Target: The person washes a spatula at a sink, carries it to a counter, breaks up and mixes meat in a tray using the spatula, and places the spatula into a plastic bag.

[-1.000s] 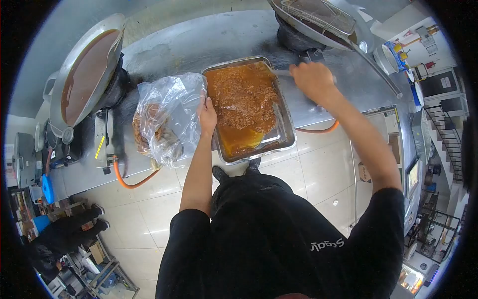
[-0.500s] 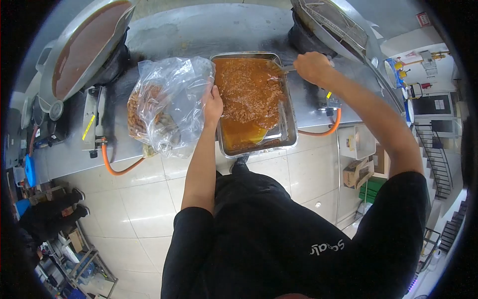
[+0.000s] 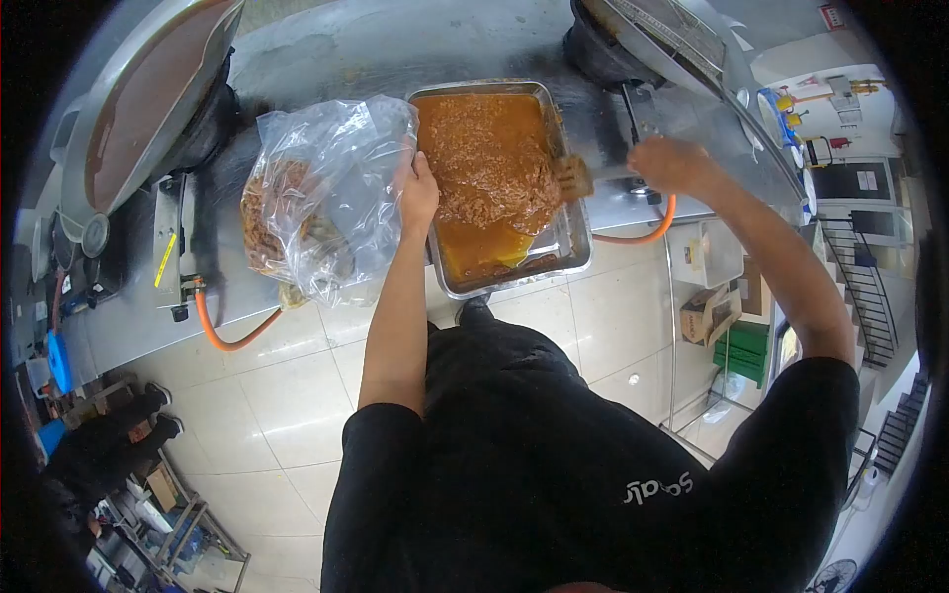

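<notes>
- My R hand (image 3: 672,166) was at the tray's 3 o'clock, clenched round the handle of a slotted spatula (image 3: 573,179).
- Spatula's sauce-stained head was over the tray's 3 o'clock rim; couldn't tell if it touched.
- My L hand (image 3: 419,196) was at the tray's 9 o'clock side, by the bag's edge, thumb up & fingers partly hidden; couldn't tell whether it gripped rim, bag or both.
- Metal tray (image 3: 577,260) sat approx. level on the steel counter (image 3: 326,49), its near end at the counter's edge.
- Minced, saucy food (image 3: 489,163) was heaped mid-tray, w/ orange-brown liquid around it.
- Clear plastic bag (image 3: 361,163) lay just beside the tray at 9 o'clock, w/ reddish-brown food (image 3: 272,212) inside.
- Big pan of brown sauce (image 3: 148,94) was at the tray's 10 o'clock; another pan (image 3: 682,74), w/ wire rack (image 3: 672,28), at 1–2 o'clock.
- Orange hose (image 3: 647,237) hung at 4 o'clock.
</notes>
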Tool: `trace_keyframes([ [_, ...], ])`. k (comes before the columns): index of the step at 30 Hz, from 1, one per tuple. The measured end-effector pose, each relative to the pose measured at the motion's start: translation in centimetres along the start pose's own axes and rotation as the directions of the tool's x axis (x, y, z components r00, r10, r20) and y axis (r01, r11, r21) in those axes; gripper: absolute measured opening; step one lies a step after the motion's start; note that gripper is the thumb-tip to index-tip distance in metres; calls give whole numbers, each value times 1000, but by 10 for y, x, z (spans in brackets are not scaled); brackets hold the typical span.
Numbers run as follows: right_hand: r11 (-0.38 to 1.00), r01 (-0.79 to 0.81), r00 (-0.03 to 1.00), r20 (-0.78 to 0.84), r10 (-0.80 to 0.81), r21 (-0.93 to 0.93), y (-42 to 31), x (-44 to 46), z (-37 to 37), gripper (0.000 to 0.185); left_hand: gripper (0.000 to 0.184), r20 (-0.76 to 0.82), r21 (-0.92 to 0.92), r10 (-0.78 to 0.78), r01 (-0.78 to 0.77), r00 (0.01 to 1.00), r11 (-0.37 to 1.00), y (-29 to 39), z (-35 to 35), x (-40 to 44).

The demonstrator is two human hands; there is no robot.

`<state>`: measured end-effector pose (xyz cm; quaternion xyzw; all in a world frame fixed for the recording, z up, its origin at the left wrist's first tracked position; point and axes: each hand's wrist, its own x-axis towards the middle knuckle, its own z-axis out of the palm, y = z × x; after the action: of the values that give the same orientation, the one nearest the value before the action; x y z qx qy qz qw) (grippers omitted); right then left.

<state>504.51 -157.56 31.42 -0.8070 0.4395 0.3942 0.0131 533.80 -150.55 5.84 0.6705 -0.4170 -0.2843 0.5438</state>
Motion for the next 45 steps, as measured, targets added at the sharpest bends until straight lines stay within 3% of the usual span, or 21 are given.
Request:
trace_keyframes([
  [2, 997, 77, 997, -18, -76, 33, 12, 1, 36, 20, 44, -5, 8, -23, 24, 1000, 1000, 2, 0, -1],
  [5, 907, 390, 918, 152, -367, -161, 19, 7, 75, 20, 45, 7, 3, 13, -13, 1000, 1000, -11, 3, 3],
  [6, 937, 333, 936, 158, -315, -106, 20, 9, 99, 21, 45, 4, 3, 28, -28, 1000, 1000, -10, 3, 3],
  [7, 952, 241, 958, 112, -265, 187, 25, 13, 138, 25, 45, 3, 5, 41, -41, 999, 999, -9, 2, 3],
  [8, 874, 139, 976, 85, -200, 466, 33, 17, 180, 30, 45, 1, 5, 55, -55, 998, 998, -8, 2, 2],
  [10, 584, -375, 891, 454, 12, 720, -12, -23, 102, 41, 45, -3, -9, 90, -90, 996, 996, -12, 4, 3],
  [16, 309, -382, 917, 400, 6, 871, -55, -11, 127, 40, 45, 26, 103, 56, -58, 998, 993, -10, 3, 1],
  [22, 43, -168, 980, 162, 112, 985, -105, 29, 144, 40, 45, 4, 66, 96, -96, 995, 993, -11, 6, -1],
  [27, 276, 52, 956, -128, 264, 960, -100, 34, 158, 41, 44, 24, 40, 87, -88, 996, 995, -10, 4, -2],
  [31, 577, 205, 834, -450, 320, 791, -75, 10, 145, 36, 44, 16, 12, 77, -77, 997, 997, -7, 5, -2],
  [34, 737, -20, 826, -405, 393, 675, -84, -26, 96, 31, 44, 6, 16, 76, -77, 997, 997, -10, 6, -2],
  [37, 819, -105, 814, -424, 397, 564, -93, -36, 80, 24, 44, 2, 8, 123, -123, 992, 992, -9, 6, -2],
  [40, 884, -70, 760, -549, 348, 463, -98, -36, 84, 20, 44, -1, -4, 126, -126, 992, 992, -9, 6, -1],
  [45, 934, -89, 779, -560, 282, 346, -94, -50, 80, 21, 45, 20, 22, 81, -81, 997, 996, -3, 3, -4],
])
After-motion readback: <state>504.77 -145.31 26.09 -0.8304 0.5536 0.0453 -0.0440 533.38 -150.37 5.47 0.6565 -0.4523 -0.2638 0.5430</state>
